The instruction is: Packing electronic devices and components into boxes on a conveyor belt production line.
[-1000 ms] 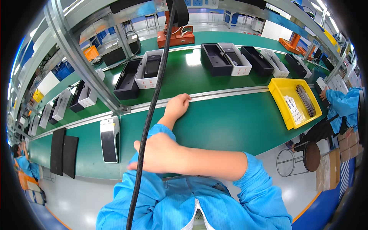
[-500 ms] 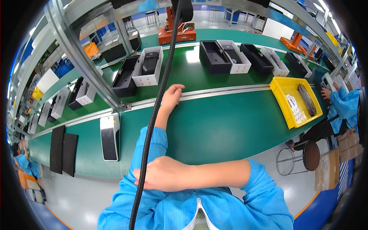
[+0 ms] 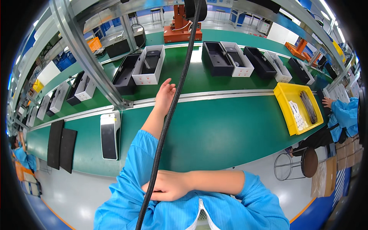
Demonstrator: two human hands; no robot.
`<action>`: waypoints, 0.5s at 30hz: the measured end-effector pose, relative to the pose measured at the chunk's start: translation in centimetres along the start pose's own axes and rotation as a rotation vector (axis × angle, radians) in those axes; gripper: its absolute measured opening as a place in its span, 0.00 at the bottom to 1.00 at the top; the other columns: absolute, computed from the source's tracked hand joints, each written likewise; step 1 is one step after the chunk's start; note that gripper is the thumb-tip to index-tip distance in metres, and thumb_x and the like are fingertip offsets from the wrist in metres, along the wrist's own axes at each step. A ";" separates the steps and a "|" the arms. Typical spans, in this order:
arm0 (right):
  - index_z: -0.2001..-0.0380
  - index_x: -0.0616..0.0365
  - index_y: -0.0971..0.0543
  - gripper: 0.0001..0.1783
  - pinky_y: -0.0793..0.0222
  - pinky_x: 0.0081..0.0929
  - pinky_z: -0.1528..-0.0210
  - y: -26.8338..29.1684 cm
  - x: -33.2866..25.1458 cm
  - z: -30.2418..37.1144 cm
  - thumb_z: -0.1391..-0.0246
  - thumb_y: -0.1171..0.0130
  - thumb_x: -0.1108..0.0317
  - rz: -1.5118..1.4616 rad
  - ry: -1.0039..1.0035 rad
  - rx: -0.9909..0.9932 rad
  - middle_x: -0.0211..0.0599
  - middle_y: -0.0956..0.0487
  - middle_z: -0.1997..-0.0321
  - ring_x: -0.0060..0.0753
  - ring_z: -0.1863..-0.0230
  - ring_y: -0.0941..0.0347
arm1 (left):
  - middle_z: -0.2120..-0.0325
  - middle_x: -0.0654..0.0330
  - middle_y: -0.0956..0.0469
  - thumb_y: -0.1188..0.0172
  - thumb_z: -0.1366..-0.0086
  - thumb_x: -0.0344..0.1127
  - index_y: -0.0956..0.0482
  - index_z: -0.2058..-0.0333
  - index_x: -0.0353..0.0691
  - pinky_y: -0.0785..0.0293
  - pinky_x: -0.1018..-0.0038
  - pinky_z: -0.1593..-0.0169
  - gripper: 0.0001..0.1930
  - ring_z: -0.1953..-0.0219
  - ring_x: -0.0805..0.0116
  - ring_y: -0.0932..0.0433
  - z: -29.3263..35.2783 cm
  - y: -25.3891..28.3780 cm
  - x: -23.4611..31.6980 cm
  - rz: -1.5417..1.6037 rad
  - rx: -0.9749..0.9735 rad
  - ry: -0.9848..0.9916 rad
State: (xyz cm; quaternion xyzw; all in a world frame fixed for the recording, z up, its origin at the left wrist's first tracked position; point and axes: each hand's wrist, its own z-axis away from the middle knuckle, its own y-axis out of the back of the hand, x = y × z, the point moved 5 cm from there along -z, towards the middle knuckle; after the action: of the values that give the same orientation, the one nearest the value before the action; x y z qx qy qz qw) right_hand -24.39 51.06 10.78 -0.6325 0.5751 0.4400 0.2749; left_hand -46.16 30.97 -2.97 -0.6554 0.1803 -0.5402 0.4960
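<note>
My left hand (image 3: 165,96) reaches over the metal rail at the bench's far side, palm empty and fingers loosely apart. It is nearest to a white box (image 3: 148,79) holding a black device (image 3: 151,57). My right hand (image 3: 170,185) rests across my left sleeve (image 3: 132,168) near the elbow, its thumb and fingers apart; a black braided cable (image 3: 165,126) partly hides its fingertips. On the green bench to the left lies a white handheld terminal (image 3: 109,136) with a dark screen.
Open black and white boxes, including a black tray (image 3: 214,57), line the green belt beyond the rail (image 3: 214,94). A yellow bin (image 3: 281,109) with strips stands at right. Dark foam pads (image 3: 68,149) lie at left. A co-worker's hand (image 3: 328,102) and a stool (image 3: 309,162) are at far right.
My left hand has shifted slightly left and its fingers have loosened. My right hand has slid down and right along the left sleeve. The whole view has shifted a little.
</note>
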 end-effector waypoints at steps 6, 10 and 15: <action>0.79 0.60 0.25 0.28 0.31 0.42 0.76 3.0 -2.2 -4.3 0.39 0.50 0.45 0.741 -0.148 -0.105 0.46 0.25 0.84 0.49 0.79 0.25 | 0.66 0.58 0.23 0.50 0.37 0.29 0.21 0.59 0.42 0.25 0.65 0.57 0.11 0.64 0.60 0.23 2.3 -3.1 -2.2 -1.582 -0.272 -0.443; 0.78 0.60 0.24 0.31 0.28 0.42 0.75 3.9 -0.7 -5.9 0.41 0.50 0.40 0.999 -0.156 0.013 0.47 0.23 0.83 0.52 0.79 0.23 | 0.65 0.54 0.24 0.48 0.42 0.29 0.21 0.65 0.43 0.28 0.57 0.51 0.08 0.56 0.50 0.25 4.0 -5.4 -3.8 -1.971 -0.320 -0.615; 0.76 0.58 0.23 0.20 0.29 0.44 0.76 3.0 -1.5 -6.1 0.39 0.48 0.53 0.842 -0.200 -0.162 0.46 0.23 0.83 0.51 0.78 0.23 | 0.66 0.54 0.25 0.48 0.40 0.29 0.22 0.65 0.43 0.28 0.58 0.51 0.07 0.57 0.50 0.25 4.2 -4.5 -2.9 -1.933 -0.324 -0.664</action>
State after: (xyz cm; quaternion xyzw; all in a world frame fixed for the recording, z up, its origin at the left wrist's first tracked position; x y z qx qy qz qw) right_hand -25.72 46.04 15.38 -0.3168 0.7170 0.6163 0.0754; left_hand -44.82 37.05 -0.41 -0.6955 -0.4984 -0.4691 -0.2188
